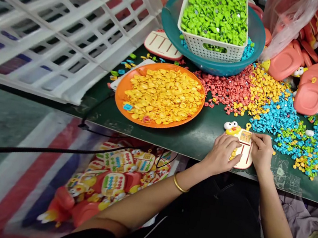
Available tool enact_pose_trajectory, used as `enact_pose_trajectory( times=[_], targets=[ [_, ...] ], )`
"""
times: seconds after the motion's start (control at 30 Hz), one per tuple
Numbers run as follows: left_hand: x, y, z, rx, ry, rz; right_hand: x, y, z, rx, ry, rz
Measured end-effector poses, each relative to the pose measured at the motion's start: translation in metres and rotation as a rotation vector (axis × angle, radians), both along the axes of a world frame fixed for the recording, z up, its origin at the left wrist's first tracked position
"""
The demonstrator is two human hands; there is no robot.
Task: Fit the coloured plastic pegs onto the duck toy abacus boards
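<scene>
Table (212, 122), dk green, runs L to R. White crate (74, 93), lattice-sided, far L. Heap of coral toy parts (308, 98), back R. Loose-pc pile (280, 111), red/yel/blue/grn, ctr to R, beside heap. Teal basin (217, 67), back ctr, w/ white basket (196, 45) of grn pcs (216, 12) set in it. Orange dish (120, 92) of yel discs (166, 93), in front of basin, to its L. L hand (222, 152) over L side of toy board (245, 161), fingers bent; can't tell if gripping. R hand (262, 153) touches board's upper R, fingertips by orange window (246, 137); can't tell if a pc is pinched. Board lies on table nr front edge, btwn both hands, few yel pcs (233, 153) down its L side.
</scene>
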State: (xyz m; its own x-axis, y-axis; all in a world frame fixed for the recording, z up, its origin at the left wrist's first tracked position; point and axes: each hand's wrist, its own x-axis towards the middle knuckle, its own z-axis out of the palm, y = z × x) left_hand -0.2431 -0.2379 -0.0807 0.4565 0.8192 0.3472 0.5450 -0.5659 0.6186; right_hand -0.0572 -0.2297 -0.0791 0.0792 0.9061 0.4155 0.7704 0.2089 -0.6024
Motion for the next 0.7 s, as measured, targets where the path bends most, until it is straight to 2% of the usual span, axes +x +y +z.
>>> enact_pose_trajectory(
  times=[0.23, 0.27, 0.4, 0.43, 0.53, 0.63, 0.7],
  targets=[
    [0.001, 0.000, -0.004, -0.021, 0.000, 0.011, -0.010, -0.031, 0.008, -0.073, 0.034, 0.235],
    [0.001, 0.000, -0.003, -0.022, 0.015, 0.014, -0.008, -0.030, 0.008, -0.059, 0.028, 0.219],
    [0.001, -0.001, 0.002, 0.017, 0.108, 0.010, 0.031, -0.005, 0.010, -0.012, -0.117, -0.132],
    [0.001, -0.001, 0.004, 0.043, 0.131, -0.007, 0.042, 0.002, 0.010, -0.038, -0.175, -0.158],
    [0.003, -0.001, 0.006, 0.124, 0.148, -0.052, 0.058, 0.011, 0.011, -0.070, -0.252, -0.113],
    [0.004, -0.001, 0.005, 0.142, 0.100, -0.095, 0.039, 0.008, 0.009, 0.026, -0.159, -0.101],
    [0.005, -0.001, 0.004, 0.123, 0.084, -0.113, 0.018, 0.005, 0.006, 0.037, -0.100, -0.035]
  ],
)
